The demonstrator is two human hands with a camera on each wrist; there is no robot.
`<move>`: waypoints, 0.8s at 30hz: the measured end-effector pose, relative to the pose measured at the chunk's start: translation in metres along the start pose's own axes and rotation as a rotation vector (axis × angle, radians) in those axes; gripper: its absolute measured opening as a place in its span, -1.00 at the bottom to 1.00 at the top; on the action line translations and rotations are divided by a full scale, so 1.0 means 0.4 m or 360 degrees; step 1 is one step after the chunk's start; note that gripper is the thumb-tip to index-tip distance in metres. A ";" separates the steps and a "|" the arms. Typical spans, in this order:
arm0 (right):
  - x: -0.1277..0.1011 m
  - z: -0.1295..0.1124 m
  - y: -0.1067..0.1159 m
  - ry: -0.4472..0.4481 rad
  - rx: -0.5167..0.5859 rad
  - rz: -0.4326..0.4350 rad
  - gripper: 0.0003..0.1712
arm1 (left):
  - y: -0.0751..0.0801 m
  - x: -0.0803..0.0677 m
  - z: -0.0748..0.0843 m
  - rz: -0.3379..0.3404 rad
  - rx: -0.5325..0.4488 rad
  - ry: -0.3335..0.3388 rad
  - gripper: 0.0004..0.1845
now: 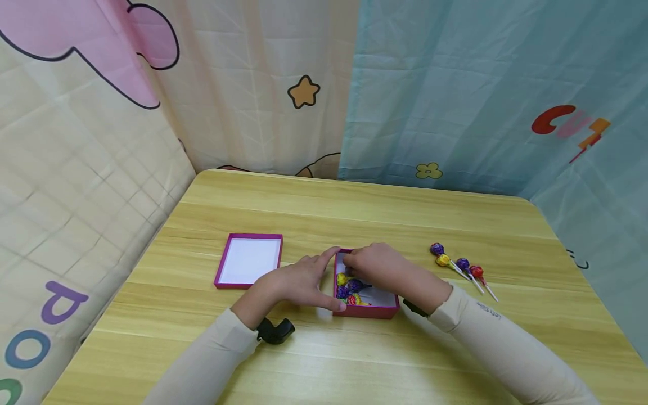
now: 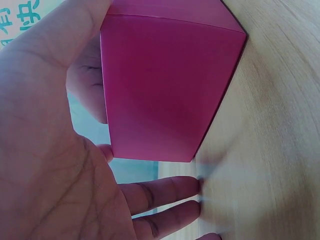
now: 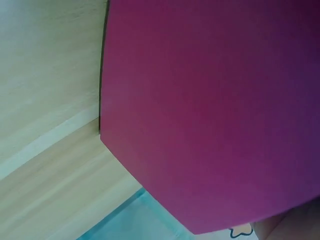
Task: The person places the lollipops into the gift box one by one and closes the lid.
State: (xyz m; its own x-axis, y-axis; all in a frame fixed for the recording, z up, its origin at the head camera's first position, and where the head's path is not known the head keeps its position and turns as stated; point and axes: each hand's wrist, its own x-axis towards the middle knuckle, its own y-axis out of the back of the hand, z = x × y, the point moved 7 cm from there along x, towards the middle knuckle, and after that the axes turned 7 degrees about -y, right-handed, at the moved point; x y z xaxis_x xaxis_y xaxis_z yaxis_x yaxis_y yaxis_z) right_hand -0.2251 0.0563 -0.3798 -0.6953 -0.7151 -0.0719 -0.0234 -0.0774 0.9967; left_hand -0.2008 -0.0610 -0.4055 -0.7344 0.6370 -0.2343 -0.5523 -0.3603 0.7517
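A magenta box (image 1: 365, 311) sits on the table with several wrapped lollipops (image 1: 356, 286) inside, yellow, purple and red. My left hand (image 1: 302, 282) holds the box's left side, thumb at the near corner and index finger at the far one. In the left wrist view, the box wall (image 2: 165, 90) stands by that palm while other fingers (image 2: 162, 192) extend past it. My right hand (image 1: 385, 270) reaches inside from the right, its curled fingertips pinching a dark purple lollipop (image 1: 349, 271), mostly hidden. The right wrist view is largely filled by the box's side (image 3: 200, 115).
Left of the box lies its magenta lid (image 1: 251, 261), white inside facing up. Several more lollipops (image 1: 463, 263) with white sticks lie on the table (image 1: 324, 360) to the right. Printed curtains (image 1: 435, 84) hang behind the table and along its sides.
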 end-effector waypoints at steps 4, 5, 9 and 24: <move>-0.010 0.007 0.009 -0.0020 0.0044 0.0037 -0.92 | 0.001 -0.001 0.000 0.0002 -0.0005 0.0009 0.28; -0.013 0.009 0.013 -0.0026 0.0063 0.0050 -0.93 | 0.001 -0.002 0.000 0.0004 -0.0008 0.0011 0.28; -0.028 0.023 0.025 -0.0057 0.0172 0.0086 -0.97 | 0.001 -0.002 0.001 0.0008 -0.0012 0.0014 0.28; -0.049 0.027 0.016 -0.0146 0.0511 -0.0074 -0.84 | -0.002 0.000 -0.002 0.0008 -0.0020 0.0012 0.29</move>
State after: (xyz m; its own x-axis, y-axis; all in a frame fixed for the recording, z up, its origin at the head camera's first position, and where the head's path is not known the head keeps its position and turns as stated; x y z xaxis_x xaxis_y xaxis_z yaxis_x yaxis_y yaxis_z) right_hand -0.2192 0.0772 -0.3715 -0.7495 -0.6495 -0.1284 -0.2717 0.1249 0.9543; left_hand -0.2008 -0.0613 -0.4068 -0.7399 0.6302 -0.2353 -0.5537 -0.3720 0.7450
